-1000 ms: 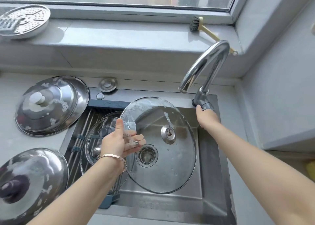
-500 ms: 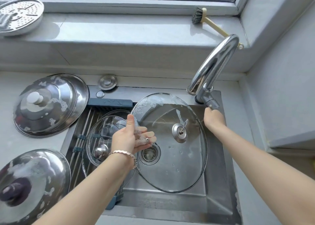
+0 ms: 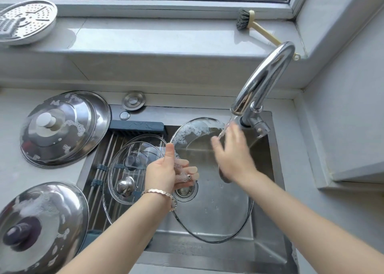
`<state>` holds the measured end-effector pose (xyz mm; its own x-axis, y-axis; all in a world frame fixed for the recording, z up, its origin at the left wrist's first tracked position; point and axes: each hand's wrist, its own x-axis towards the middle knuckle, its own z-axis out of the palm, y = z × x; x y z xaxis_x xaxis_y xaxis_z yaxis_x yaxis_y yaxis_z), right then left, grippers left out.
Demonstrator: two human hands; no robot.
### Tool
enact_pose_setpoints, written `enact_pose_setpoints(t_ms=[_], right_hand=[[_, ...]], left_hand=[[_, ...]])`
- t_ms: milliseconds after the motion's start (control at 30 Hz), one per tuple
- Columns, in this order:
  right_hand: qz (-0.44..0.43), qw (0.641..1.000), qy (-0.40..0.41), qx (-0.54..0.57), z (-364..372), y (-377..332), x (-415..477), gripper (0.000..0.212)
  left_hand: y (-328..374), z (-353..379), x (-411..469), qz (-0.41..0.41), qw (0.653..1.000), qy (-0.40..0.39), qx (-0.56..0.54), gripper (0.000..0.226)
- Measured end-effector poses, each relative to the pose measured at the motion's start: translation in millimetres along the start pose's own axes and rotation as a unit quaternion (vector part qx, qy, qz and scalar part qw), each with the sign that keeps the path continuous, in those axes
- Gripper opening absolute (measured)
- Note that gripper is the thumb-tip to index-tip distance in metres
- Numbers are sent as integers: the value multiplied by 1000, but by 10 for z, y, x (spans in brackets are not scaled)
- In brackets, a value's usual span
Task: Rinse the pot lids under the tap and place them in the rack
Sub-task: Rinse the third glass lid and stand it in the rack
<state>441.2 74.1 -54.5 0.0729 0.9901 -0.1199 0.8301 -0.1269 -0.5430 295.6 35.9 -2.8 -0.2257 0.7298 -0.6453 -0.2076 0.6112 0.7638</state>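
Leaving tap handle (image 3: 258,126), right hand (image 3: 233,155) now over glass lid (image 3: 218,211).

Place: a home kitchen is shown.
Sink: steel basin (image 3: 207,253) with tap (image 3: 264,80) at 2 o'clock.
Washing-up: soapy pot lids (image 3: 62,132) laid on the surface (image 3: 12,149) at 9 o'clock.
Windowsill (image 3: 145,37): dish brush (image 3: 244,21) kept at 1 o'clock.

Three glass lids are here: one large glass lid (image 3: 214,207), a front glass lid (image 3: 124,185) and a rear glass lid (image 3: 135,159). Two steel lids show knobs, the white-knobbed lid (image 3: 46,121) and the dark-knobbed lid (image 3: 18,235). There is one rack (image 3: 136,126), one tap (image 3: 264,80) and one brush (image 3: 243,21).
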Motion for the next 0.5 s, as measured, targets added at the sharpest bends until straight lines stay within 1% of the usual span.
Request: enact_pose_setpoints(t_ms=[33, 67, 100, 133, 167, 200, 267, 300, 333, 367, 433, 467, 500], right_hand=[[-94, 995, -30, 1, 19, -165, -108, 68], [-177, 983, -52, 3, 46, -293, -194, 67], [-255, 965, -62, -3, 88, -365, -250, 65], [-316, 947, -51, -11, 128, -407, -265, 61], [-332, 943, -40, -13, 147, -417, -237, 60], [-298, 954, -40, -9, 133, -411, -175, 63], [-131, 989, -59, 25, 94, -377, -55, 71], [-79, 994, -73, 30, 82, -377, -66, 73], [-92, 992, -76, 28, 87, -416, -139, 73], [-152, 985, -80, 21, 104, -475, -251, 72], [-287, 954, -91, 3, 200, -493, -465, 68], [-304, 948, -90, 1, 219, -456, -465, 68], [-262, 961, -90, 6, 218, -410, -394, 70]], left_hand=[[-6, 19, -9, 9, 1000, 5, 9, 55], [-15, 27, -15, 19, 999, 12, 24, 56], [-20, 29, -20, 28, 999, 18, 39, 57], [-19, 24, -29, 34, 998, 22, 49, 57], [-20, 15, -39, 37, 998, 22, 53, 57], [-18, 4, -56, 35, 998, 19, 49, 58], [-15, -15, -100, 29, 999, 4, 33, 58], [-25, -25, -112, 29, 999, 4, 31, 57], [-42, -35, -109, 33, 999, 11, 38, 57], [-64, -50, -94, 41, 997, 25, 54, 57], [-80, -85, -86, 52, 994, 51, 81, 56], [-83, -98, -88, 52, 994, 53, 76, 56], [-79, -101, -99, 49, 996, 47, 58, 57]])
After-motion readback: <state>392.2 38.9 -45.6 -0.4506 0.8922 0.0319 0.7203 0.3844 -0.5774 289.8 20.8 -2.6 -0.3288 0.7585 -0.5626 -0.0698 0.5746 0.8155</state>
